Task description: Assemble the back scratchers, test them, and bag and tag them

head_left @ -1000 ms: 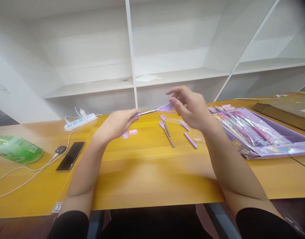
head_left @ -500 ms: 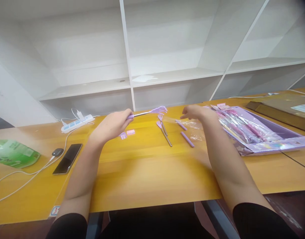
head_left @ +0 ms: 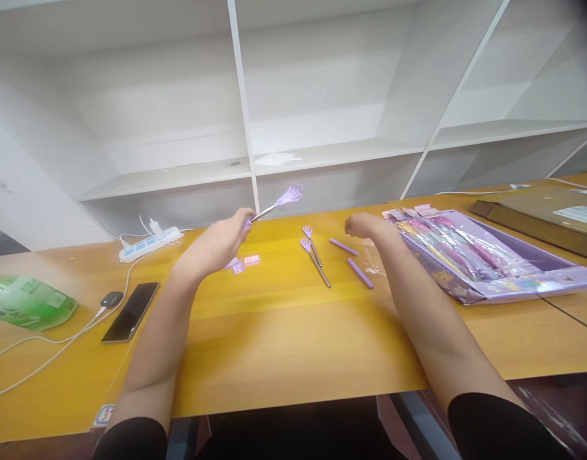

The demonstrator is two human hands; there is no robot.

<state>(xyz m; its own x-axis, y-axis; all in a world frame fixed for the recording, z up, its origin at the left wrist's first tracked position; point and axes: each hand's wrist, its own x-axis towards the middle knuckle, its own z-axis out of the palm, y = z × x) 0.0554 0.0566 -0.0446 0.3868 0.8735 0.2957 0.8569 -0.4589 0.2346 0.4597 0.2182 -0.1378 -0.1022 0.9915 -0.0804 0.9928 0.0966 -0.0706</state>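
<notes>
My left hand (head_left: 217,243) is closed round the purple handle of a back scratcher (head_left: 288,195). Its metal rod points up to the right and ends in a purple claw-shaped head. Two more back scratchers, the nearer (head_left: 317,263) and the farther (head_left: 309,232), lie on the table between my hands, their rods bare. To their right lie two purple tubes, a far one (head_left: 344,246) and a near one (head_left: 360,273). My right hand (head_left: 364,225) has curled fingers above clear plastic wrappers (head_left: 374,262); whatever is in them is hidden.
Small printed cards (head_left: 238,265) lie by my left hand. A purple box (head_left: 528,287) of wrapped back scratchers stands right, before a cardboard box (head_left: 528,214). At left are a power strip (head_left: 149,244), phone (head_left: 130,312), black charging case (head_left: 112,298) and green bag (head_left: 29,300). White shelves (head_left: 322,156) rise behind.
The back scratcher in my left hand has tilted, its head rising. My right hand has moved slightly left with fingers more curled. The clear wrapper no longer covers the far purple tube.
</notes>
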